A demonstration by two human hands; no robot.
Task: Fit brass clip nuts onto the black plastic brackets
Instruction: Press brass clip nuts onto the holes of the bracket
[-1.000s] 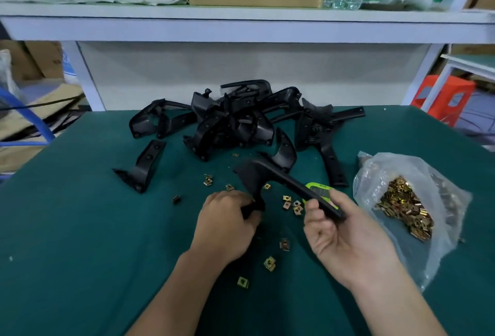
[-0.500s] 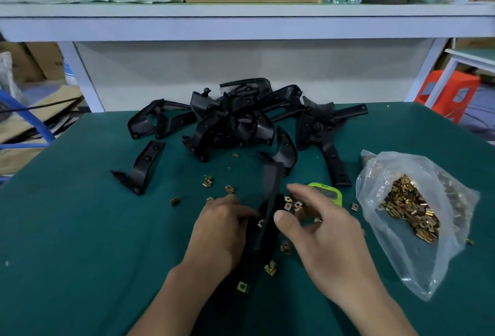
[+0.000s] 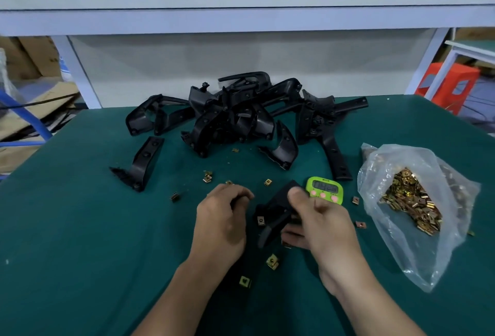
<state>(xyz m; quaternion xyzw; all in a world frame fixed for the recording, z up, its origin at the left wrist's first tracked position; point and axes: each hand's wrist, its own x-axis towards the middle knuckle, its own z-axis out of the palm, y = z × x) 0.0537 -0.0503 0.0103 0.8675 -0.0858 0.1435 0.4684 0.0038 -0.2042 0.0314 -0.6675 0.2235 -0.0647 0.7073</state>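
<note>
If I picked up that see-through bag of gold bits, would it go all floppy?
Probably floppy: the plastic bag looks thin and crumpled. Likely heavy for its size, since many brass clip nuts fill it. They would probably slide to the lowest corner.

Was lit softly from overhead, rather dim and cool in cast. Threw faint, blurred shadows onto the mat (image 3: 80, 228) below the left hand (image 3: 222, 220) and around the pile (image 3: 235, 118). Left the bracket (image 3: 273, 215) in the right hand (image 3: 324, 225) a near-black shape with little detail. Caught small glints on the nuts (image 3: 409, 196) and a pale sheen on the bag (image 3: 442, 255). Bowed the shelf (image 3: 241, 19) and mat edges, wide-angle fashion. Rendered both hands slightly soft; lost sharpness toward the corners.
</note>
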